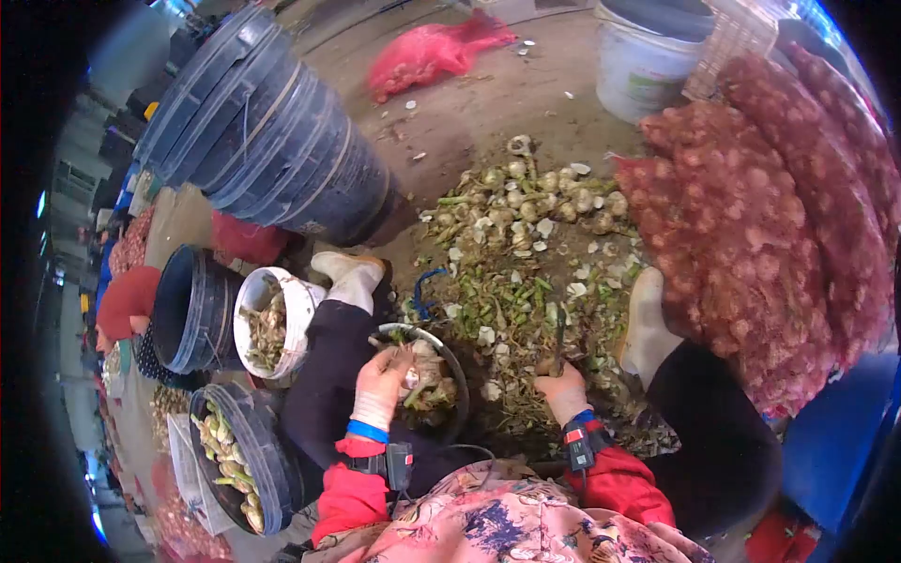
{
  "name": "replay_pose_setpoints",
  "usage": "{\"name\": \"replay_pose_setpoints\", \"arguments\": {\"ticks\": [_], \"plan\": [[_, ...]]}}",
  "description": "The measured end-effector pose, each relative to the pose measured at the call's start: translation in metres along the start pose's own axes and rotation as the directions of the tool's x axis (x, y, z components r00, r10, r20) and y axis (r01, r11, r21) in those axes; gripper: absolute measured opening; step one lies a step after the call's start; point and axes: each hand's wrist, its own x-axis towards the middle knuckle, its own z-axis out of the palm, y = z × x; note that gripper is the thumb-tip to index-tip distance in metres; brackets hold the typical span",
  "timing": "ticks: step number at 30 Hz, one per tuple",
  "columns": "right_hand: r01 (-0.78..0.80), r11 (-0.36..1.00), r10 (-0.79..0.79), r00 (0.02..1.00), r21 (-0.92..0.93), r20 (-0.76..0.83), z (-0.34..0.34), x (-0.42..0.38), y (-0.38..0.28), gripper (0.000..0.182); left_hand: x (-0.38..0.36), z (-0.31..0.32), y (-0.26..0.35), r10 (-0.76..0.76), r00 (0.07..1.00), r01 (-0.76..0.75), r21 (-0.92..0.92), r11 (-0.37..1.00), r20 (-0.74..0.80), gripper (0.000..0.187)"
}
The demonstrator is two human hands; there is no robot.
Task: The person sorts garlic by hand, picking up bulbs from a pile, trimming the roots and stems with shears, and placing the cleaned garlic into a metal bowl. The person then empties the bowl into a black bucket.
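My left hand [380, 383] is closed round a garlic bulb [411, 378], over a dark-rimmed bucket [461, 383] between my legs. More garlic with roots and stalks [432, 394] fills that bucket. To the right, my right hand [561, 388] grips a dark narrow tool [560, 338] that points away from me, its working end too blurred to name. Beneath it lie green stalk cuttings and papery skins [511, 328]. Beyond these is a heap of garlic bulbs [526, 197] on the ground.
Red mesh sacks of garlic [741, 216] stand at the right. Tall stacked dark buckets [272, 122] lean at upper left. A white bucket [310, 324] and a dark bucket [282, 469] hold garlic at my left. A pink mesh sack [432, 56] lies farther off.
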Motion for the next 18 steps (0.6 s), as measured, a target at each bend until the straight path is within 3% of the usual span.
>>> {"name": "replay_pose_setpoints", "arguments": {"ticks": [1,2,3,5,6,8,10,11,13,16,18], "plan": [[-0.001,1.000,0.001,1.000,-0.006,0.015,-0.001,0.000,-0.003,0.021,-0.001,-0.011,0.005,0.252,0.968,-0.204,0.572,0.795,-0.004,0.019],[-0.026,0.997,0.028,0.999,-0.067,0.029,-0.001,0.001,-0.005,0.024,0.000,-0.024,0.004,0.373,0.923,-0.272,0.846,0.458,0.095,0.019],[-0.050,0.990,0.056,0.998,-0.129,0.040,0.000,0.000,-0.011,0.027,-0.003,-0.031,0.016,0.314,0.942,-0.252,0.871,0.423,0.120,0.018],[-0.036,0.992,0.045,0.997,-0.118,0.070,0.008,0.005,-0.002,0.027,-0.001,-0.039,0.023,0.223,0.972,-0.189,0.809,0.556,0.074,0.017],[-0.046,0.995,0.053,0.996,-0.089,0.075,0.018,0.014,0.014,0.025,0.002,-0.041,0.024,0.215,0.974,-0.179,0.809,0.560,0.067,0.017],[-0.064,0.996,0.070,0.994,-0.068,0.084,0.031,0.014,0.020,0.023,0.005,-0.044,0.027,0.373,0.927,-0.230,0.722,0.653,-0.042,0.015],[-0.034,0.996,0.052,0.970,-0.080,0.238,0.056,-0.009,-0.018,0.028,0.006,-0.046,0.035,0.378,0.925,-0.242,0.698,0.674,-0.044,0.013],[-0.105,0.993,0.079,0.931,0.053,0.357,0.067,-0.013,-0.020,0.044,0.004,-0.047,0.041,0.393,0.919,-0.266,0.674,0.689,-0.040,0.012],[-0.025,0.999,0.037,0.930,-0.038,0.365,0.106,0.011,0.049,0.046,-0.004,-0.051,0.044,0.359,0.932,-0.250,0.637,0.729,-0.046,0.013],[-0.165,0.983,0.182,0.923,-0.077,0.340,0.132,0.008,0.049,0.046,-0.018,-0.057,0.032,0.215,0.976,-0.184,0.592,0.785,0.019,0.018],[-0.104,0.977,0.164,0.922,-0.184,0.349,0.133,0.005,0.032,0.047,-0.025,-0.058,0.021,0.210,0.977,-0.185,0.597,0.780,0.029,0.018]]}}
